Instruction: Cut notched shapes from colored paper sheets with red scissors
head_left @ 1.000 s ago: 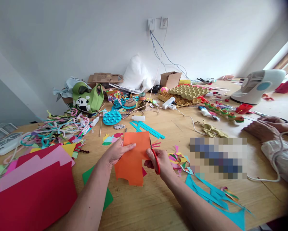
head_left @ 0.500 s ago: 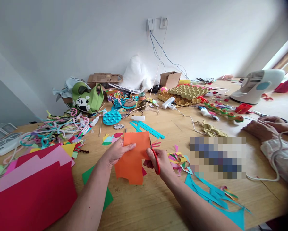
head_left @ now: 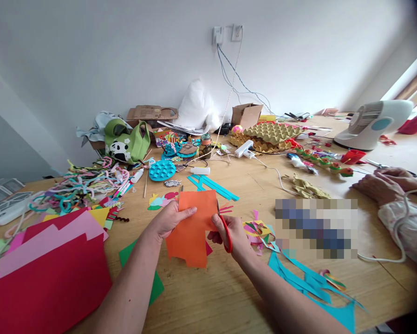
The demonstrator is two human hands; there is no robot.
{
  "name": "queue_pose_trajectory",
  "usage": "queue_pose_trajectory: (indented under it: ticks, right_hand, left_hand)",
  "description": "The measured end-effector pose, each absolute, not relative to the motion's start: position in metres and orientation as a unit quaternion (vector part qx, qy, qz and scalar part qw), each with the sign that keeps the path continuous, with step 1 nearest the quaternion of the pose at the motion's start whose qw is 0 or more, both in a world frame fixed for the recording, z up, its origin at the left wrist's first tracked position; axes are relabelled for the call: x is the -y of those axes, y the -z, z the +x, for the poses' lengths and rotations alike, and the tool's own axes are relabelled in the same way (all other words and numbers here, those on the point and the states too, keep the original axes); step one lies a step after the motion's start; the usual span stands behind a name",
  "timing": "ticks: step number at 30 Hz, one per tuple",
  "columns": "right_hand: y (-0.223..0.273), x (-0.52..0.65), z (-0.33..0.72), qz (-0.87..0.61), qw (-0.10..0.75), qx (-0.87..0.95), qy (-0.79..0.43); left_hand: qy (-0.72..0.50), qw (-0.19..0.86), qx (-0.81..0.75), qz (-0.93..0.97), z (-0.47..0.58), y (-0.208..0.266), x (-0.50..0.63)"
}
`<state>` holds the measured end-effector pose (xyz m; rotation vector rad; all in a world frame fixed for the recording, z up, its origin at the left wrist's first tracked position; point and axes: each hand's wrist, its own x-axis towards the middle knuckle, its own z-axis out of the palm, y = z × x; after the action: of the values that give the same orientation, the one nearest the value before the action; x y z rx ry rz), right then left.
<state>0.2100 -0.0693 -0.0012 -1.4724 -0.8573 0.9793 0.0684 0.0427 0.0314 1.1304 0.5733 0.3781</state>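
Orange paper: centre of the frame, a notched sheet (head_left: pixel 191 232) held above the wooden table (head_left: pixel 208 308), its larger cutout at the lower right.
Left hand: the left hand (head_left: pixel 169 220) pinches the sheet's left side, thumb flat on top; the fingers beneath are hidden.
Right hand: the right hand (head_left: pixel 231 235) is closed round red-handled scissors (head_left: pixel 228 241), just right of centre.
Blades: one dark blade shows at the paper's upper right edge (whether the pair is parted, I cannot tell).
Cutting: the step looks like trimming that edge; best done with the paper fed deep into the blades and short, steady snips.
Support: the left grip seems best kept firm but flat, since a sagging sheet would likely fold between the blades rather than cut.
Turning: for a corner, rotating the paper should serve better than twisting the right wrist.
Clearance: the mixed paper scraps (head_left: pixel 259 231) lie just right of the scissors, the green sheet (head_left: pixel 156 288) at lower left; orange offcuts could stray among them.
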Motion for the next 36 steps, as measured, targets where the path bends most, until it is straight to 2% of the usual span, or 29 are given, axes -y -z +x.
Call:
queue_pose_trajectory:
  ticks: [36]
  right_hand:
    - [0.0, 0.0704, 0.2098, -0.622, 0.562, 0.35, -0.418]
  left_hand:
    - [-0.178, 0.792, -0.261, 0.523, 0.0695, -0.0292, -0.0431]
